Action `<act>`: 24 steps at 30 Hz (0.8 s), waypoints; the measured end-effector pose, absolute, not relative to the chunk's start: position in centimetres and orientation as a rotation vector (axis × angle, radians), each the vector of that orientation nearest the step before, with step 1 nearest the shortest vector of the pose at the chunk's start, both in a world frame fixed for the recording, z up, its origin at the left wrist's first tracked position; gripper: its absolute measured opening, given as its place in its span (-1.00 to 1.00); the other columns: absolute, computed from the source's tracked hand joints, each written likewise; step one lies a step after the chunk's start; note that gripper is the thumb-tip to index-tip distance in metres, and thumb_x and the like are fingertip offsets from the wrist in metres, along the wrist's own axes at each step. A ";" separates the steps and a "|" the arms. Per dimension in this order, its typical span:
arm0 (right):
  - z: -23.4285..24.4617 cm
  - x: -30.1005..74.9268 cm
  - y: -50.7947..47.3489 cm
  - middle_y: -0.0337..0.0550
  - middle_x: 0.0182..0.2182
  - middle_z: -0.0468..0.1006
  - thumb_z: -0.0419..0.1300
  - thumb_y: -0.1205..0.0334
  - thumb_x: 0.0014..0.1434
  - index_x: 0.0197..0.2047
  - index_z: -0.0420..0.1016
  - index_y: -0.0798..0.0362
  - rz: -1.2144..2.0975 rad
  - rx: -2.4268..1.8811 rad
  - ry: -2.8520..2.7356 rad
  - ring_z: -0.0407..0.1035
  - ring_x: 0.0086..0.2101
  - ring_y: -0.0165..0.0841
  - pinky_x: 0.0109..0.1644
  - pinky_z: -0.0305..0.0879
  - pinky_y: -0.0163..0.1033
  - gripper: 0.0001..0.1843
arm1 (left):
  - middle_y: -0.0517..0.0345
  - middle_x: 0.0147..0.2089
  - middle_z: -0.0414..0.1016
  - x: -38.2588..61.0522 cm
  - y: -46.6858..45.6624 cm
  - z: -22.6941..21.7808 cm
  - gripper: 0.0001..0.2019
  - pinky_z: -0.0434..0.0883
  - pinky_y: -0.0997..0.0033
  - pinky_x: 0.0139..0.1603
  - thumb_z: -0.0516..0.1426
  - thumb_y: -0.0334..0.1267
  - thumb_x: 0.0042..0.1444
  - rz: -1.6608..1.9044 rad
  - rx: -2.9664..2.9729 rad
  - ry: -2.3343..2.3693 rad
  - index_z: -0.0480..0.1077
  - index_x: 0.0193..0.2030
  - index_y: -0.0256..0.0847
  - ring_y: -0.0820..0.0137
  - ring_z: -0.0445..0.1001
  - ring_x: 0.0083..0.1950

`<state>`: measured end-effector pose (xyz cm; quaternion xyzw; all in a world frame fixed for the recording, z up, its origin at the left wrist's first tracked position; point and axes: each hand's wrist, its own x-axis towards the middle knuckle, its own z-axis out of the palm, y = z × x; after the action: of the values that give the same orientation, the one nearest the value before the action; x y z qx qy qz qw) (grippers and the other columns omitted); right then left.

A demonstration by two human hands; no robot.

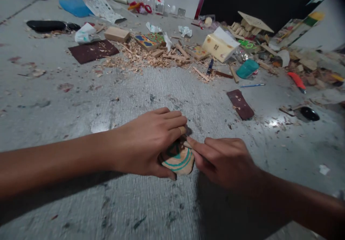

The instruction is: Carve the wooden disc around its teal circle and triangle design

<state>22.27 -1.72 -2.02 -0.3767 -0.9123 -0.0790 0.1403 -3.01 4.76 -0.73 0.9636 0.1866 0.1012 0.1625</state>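
Note:
A small flat wooden piece (182, 164) with rounded corners lies on the grey surface, painted with teal curved lines and a teal triangle. My left hand (159, 135) grips it from above, thumb along the near edge and fingers curled over the far side, hiding much of it. A ring-like tan band shows on one finger. My right hand (223, 157) is closed in a pinch on a short pale stick-like bit (187, 145), whose end meets the wooden piece's right side. Most of that bit is covered by the fingers, so its kind cannot be made out.
Wood shavings (151, 58) and offcuts spread across the back. Around them are a wooden block (117, 34), brown sandpaper sheets (93, 51), a yellow tissue pack (219, 47), a teal pouch (247, 69), a red-handled cutter (296, 81) and a thin blue brush (252, 85).

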 end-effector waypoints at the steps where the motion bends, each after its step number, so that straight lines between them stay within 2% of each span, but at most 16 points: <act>1: -2.2 22.0 -1.8 -0.31 -0.54 0.45 -0.02 0.18 0.54 0.09 0.64 0.08 -0.211 -1.100 -2.638 0.31 -0.54 -0.40 -0.40 0.08 -0.15 -0.60 | 0.00 -0.03 0.48 -3.1 4.8 -0.7 -0.35 0.29 0.13 0.05 0.36 0.25 0.09 0.299 2.746 0.550 0.44 0.04 -0.28 0.11 0.47 0.01; 6: -1.5 22.7 -1.2 -0.32 -0.53 0.46 0.04 0.12 0.53 0.12 0.65 -0.02 -0.022 -1.121 -2.632 0.32 -0.55 -0.41 -0.42 0.06 -0.17 -0.64 | 0.08 -0.06 0.47 -3.0 4.9 -0.8 -0.34 0.23 0.13 0.01 0.36 0.31 0.05 0.301 2.725 0.593 0.44 0.00 -0.26 0.15 0.46 -0.02; 13: 0.8 24.7 -1.1 -0.40 -0.54 0.47 0.17 0.25 0.46 0.03 0.64 -0.01 0.135 -1.060 -2.566 0.26 -0.59 -0.49 -0.44 0.10 -0.26 -0.79 | 0.06 -0.04 0.45 -3.0 4.8 -1.0 -0.30 0.21 0.15 -0.03 0.36 0.35 0.01 0.287 2.738 0.623 0.42 0.01 -0.25 0.13 0.44 -0.01; 19: 2.4 24.4 -0.9 -0.37 -0.48 0.56 0.10 0.17 0.51 0.06 0.65 -0.06 0.001 -1.092 -2.694 0.37 -0.54 -0.47 -0.41 0.12 -0.23 -0.72 | -0.01 0.01 0.45 -3.0 4.6 -1.1 -0.27 0.28 0.12 0.00 0.37 0.33 0.00 0.265 2.713 0.647 0.41 0.06 -0.24 0.08 0.42 0.04; 24: 3.1 26.4 0.0 -0.32 -0.51 0.47 0.11 0.21 0.50 0.08 0.66 -0.08 -0.374 -0.935 -2.792 0.27 -0.52 -0.42 -0.38 0.04 -0.17 -0.71 | -0.01 -0.02 0.46 -3.0 4.7 -0.5 -0.34 0.38 0.13 -0.04 0.44 0.14 -0.10 0.336 2.500 0.715 0.41 0.03 -0.23 0.11 0.45 -0.03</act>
<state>26.39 0.00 3.10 -0.3138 -0.9372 -0.1256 0.0868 -2.97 4.71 -0.54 0.9215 0.2637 0.1237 0.2569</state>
